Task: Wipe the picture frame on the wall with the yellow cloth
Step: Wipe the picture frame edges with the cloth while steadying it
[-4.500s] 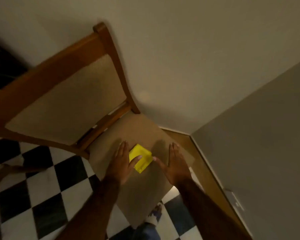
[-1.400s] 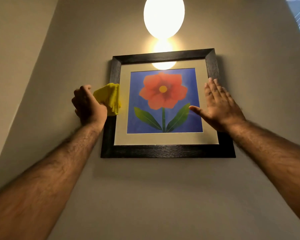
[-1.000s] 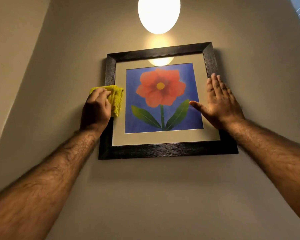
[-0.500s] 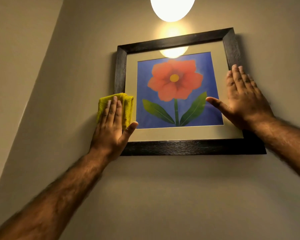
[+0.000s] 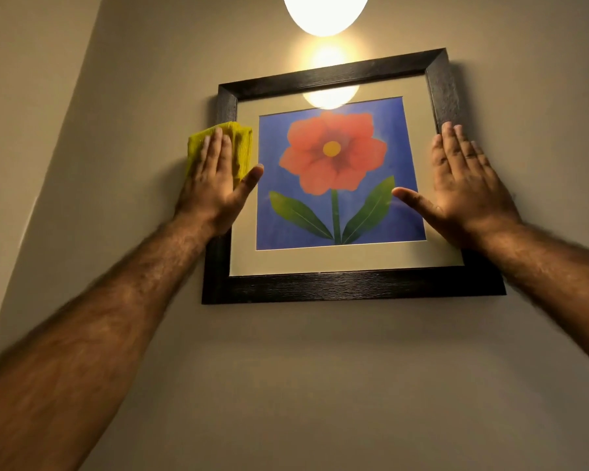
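A dark wooden picture frame (image 5: 351, 287) hangs on the beige wall, holding a red flower print on blue with a cream mat. A folded yellow cloth (image 5: 242, 144) lies flat over the frame's left side, partly overlapping the wall. My left hand (image 5: 218, 188) presses the cloth against the frame with flat fingers, thumb spread toward the picture. My right hand (image 5: 466, 192) rests flat and empty on the frame's right side, fingers up along the right edge, thumb over the print.
A glowing round lamp (image 5: 325, 11) hangs just above the frame and reflects in the glass. A side wall (image 5: 24, 96) meets this wall at a corner on the left. Bare wall extends below the frame.
My left hand has opened from a fist to a flat palm on the cloth, slid it down the frame's left side, then back up a little. The right hand has stayed on the right edge.
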`<act>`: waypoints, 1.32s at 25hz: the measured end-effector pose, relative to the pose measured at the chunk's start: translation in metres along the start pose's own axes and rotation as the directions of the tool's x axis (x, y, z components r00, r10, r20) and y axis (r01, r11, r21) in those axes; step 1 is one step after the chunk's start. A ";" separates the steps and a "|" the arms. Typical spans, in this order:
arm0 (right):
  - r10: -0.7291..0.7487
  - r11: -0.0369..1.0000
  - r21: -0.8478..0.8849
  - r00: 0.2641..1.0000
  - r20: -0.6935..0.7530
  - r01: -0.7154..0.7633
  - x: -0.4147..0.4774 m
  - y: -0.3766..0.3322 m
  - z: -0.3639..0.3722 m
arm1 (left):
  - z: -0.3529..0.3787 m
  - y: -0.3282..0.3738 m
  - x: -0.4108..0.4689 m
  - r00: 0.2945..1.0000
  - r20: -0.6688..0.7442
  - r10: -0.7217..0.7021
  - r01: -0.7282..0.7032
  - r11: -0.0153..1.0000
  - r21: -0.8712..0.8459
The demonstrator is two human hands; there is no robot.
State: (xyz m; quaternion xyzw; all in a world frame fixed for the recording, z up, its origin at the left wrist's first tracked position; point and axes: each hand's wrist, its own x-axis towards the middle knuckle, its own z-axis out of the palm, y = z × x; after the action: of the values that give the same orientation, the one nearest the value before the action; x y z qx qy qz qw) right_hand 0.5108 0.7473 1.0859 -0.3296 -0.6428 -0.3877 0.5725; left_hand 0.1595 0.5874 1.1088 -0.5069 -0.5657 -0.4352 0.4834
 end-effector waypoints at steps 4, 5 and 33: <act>0.006 1.000 0.009 1.000 0.015 -0.007 -0.001 -0.004 -0.003 | 0.010 -0.001 -0.084 1.000 0.010 0.019 -0.019 0.999 -0.030; 0.009 1.000 0.005 1.000 0.016 -0.009 -0.002 -0.004 -0.004 | 0.014 -0.001 -0.111 1.000 0.023 0.015 -0.015 1.000 -0.027; 0.017 1.000 -0.004 1.000 -0.011 -0.017 -0.001 -0.004 -0.001 | 0.008 -0.007 -0.121 0.992 0.117 0.039 -0.047 0.997 0.065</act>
State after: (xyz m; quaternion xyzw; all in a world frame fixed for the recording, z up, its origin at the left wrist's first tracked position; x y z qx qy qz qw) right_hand 0.5080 0.7451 1.0847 -0.3341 -0.6360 -0.3860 0.5787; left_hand 0.1540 0.5762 0.9877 -0.5266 -0.5963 -0.3751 0.4759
